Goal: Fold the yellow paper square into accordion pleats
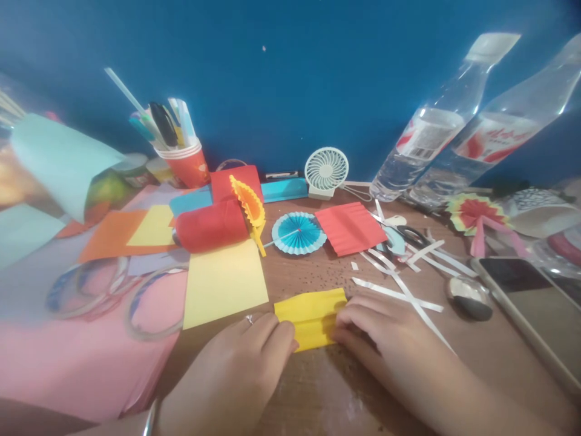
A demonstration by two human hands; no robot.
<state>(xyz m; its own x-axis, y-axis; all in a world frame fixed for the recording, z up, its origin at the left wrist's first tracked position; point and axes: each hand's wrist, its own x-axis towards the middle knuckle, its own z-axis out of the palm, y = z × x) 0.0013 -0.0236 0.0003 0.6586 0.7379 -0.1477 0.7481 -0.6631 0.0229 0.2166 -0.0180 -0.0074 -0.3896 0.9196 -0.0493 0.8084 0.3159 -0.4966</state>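
Note:
A yellow paper strip [313, 312] with crosswise folds lies at the front middle of the table. My left hand [249, 357], with a ring on one finger, pinches its left end. At the right end, my right hand [385, 333] grips the paper between thumb and fingers. Behind it are a blue pleated paper rosette [299, 233] and a red pleated sheet [350, 228]. A plain pale yellow sheet [227, 281] lies to the left, near my left hand.
Left are pink sheets [91, 357], tape rolls, a red roll [211, 227] and a pen cup [186, 165]. Right are paper strips [397, 295], scissors [415, 237], a phone [535, 315] and water bottles [426, 133]. A small fan [327, 169] stands behind, before a blue wall.

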